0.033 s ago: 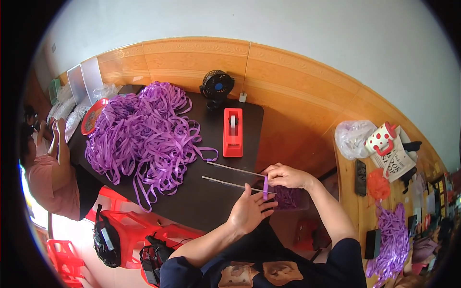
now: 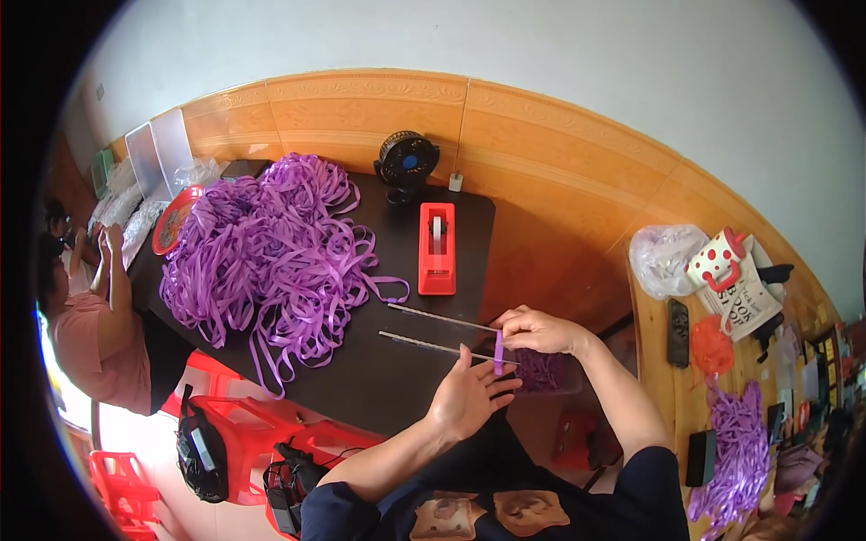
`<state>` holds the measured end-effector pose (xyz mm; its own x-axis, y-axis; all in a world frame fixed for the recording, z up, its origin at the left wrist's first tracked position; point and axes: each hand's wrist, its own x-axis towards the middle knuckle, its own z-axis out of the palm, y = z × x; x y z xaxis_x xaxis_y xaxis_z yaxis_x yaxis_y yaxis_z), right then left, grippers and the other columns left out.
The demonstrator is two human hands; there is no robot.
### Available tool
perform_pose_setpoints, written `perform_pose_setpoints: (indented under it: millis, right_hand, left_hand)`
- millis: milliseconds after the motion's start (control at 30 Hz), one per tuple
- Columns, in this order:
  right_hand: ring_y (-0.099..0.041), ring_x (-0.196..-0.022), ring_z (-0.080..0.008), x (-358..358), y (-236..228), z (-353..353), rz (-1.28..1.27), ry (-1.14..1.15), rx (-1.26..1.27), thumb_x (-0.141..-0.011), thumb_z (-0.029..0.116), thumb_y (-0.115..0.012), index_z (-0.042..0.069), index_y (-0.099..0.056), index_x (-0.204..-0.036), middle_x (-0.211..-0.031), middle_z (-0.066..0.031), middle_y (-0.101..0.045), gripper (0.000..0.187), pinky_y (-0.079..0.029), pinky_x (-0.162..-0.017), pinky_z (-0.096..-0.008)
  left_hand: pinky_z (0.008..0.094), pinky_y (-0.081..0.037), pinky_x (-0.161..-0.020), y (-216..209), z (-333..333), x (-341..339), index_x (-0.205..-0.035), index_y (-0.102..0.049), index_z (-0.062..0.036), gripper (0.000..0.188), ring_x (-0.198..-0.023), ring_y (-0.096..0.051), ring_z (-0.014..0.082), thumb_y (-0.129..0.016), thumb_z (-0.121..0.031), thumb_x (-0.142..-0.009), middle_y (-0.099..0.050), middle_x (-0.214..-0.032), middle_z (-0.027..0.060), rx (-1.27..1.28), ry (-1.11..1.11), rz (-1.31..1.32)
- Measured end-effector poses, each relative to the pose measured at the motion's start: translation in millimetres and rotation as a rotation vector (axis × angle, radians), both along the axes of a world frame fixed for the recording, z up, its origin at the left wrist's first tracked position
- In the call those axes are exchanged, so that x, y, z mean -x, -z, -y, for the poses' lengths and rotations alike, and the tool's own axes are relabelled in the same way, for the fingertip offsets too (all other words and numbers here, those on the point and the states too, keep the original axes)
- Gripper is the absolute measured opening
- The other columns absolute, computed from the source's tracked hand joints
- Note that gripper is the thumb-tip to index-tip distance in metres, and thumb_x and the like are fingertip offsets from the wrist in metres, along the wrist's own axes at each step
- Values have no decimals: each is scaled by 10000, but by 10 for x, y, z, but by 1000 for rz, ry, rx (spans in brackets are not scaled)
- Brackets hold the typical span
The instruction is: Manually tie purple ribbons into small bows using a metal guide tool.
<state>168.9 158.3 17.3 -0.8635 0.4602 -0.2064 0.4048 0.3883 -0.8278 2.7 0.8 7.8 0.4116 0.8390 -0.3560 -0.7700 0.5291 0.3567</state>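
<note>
Two thin metal rods, the far rod (image 2: 442,316) and the near rod (image 2: 433,346), extend rightward over the dark table's edge. A short purple ribbon band (image 2: 499,353) spans them near their right ends. My right hand (image 2: 534,331) is closed on this ribbon at the far rod, its fingertips partly hidden. Just below the near rod, my left hand (image 2: 467,394) lies palm up with fingers stretched out and thumb raised beside the rod. To the left is a big heap of purple ribbon loops (image 2: 271,257), one loop reaching toward the rods.
On the dark table (image 2: 361,388) stand a red tape dispenser (image 2: 437,270) and a black fan (image 2: 407,162). Below my right hand, a clear bin (image 2: 546,374) holds purple ribbon. A wooden table (image 2: 654,361) at right carries a dotted cup (image 2: 717,261). Another person (image 2: 95,343) sits at left.
</note>
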Motion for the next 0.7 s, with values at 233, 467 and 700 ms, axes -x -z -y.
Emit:
perform_pose_setpoints:
  millis: [233, 467, 700]
  right_hand:
    - [-436, -1107, -252, 11, 37, -33, -25, -21, -67, -833, 138, -648, 61, -623, -780, -1159, -93, -586, 97, -310, -993, -387]
    - [-442, -1099, -249, 18, 66, -36, 10, -27, -68, -830, 132, -655, 59, -619, -766, -1142, -89, -595, 103, -330, -978, -382]
    - [-476, -1038, -231, 65, 132, 33, 81, 62, -174, -787, 203, -664, 79, -616, -716, -965, -20, -612, 151, -359, -917, -398]
  left_hand:
    - [405, -321, -989, -31, -16, -11, -1404, -243, 49, 810, -1243, -407, 319, -179, -613, -942, -399, -1376, 168, 8, -1, -23]
    - [407, -319, -990, -11, -22, -9, -1411, -230, 46, 810, -1240, -408, 317, -183, -613, -943, -398, -1377, 166, 7, 1, -19]
    - [412, -318, -1002, 8, -3, -2, -1433, -144, 60, 864, -1229, -416, 299, -228, -636, -929, -370, -1392, 167, -24, 2, -28]
